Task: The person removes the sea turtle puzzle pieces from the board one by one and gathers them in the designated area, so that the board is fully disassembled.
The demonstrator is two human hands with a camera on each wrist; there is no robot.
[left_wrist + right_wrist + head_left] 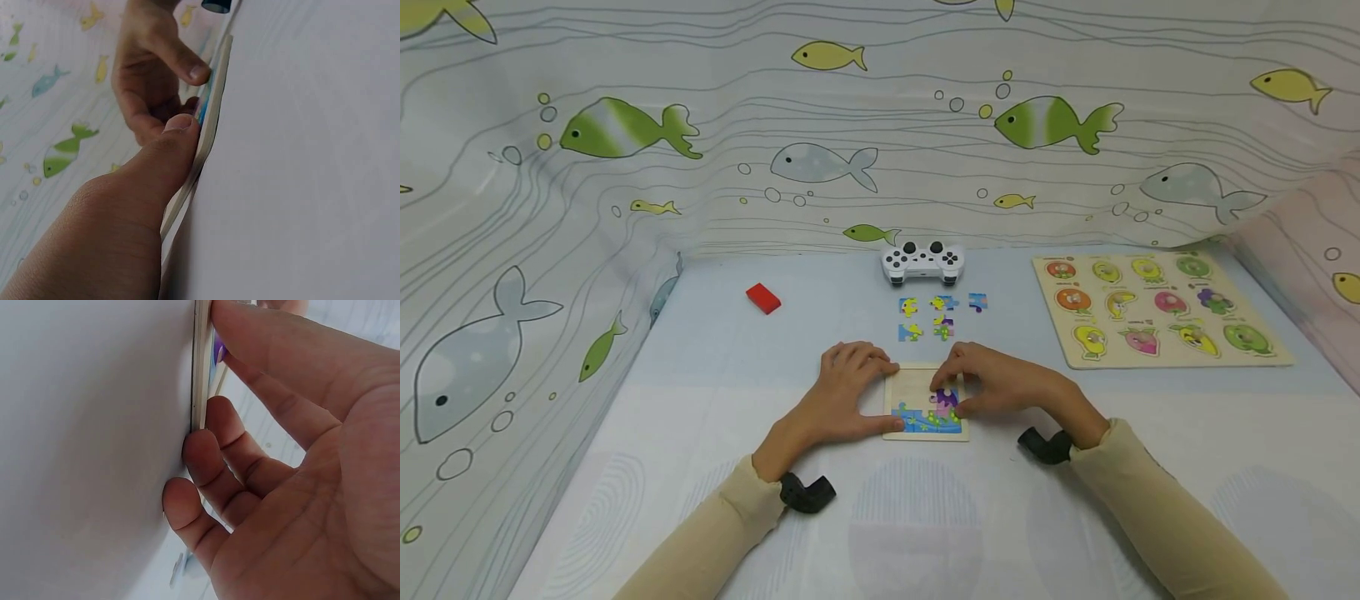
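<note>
A small wooden jigsaw tray [912,377] lies in front of me. Blue pieces [917,423] fill its front row, and a purple-and-pink puzzle piece [947,400] is at its right side. My left hand [842,400] grips the tray's left side, thumb on the front left corner and forefinger at the back left one; the left wrist view has the thumb [178,134] against the tray's edge. My right hand [1000,383] holds the purple piece between forefinger and thumb, over the tray. Its other fingers [206,456] curl beside the tray's edge in the right wrist view.
Behind the tray lie several loose puzzle pieces [943,327], with a white game controller [922,263] farther back. A red block [763,298] is at the back left. To the right lies a wooden fruit puzzle board [1105,319]. A fish-patterned cloth [910,171] rises behind everything.
</note>
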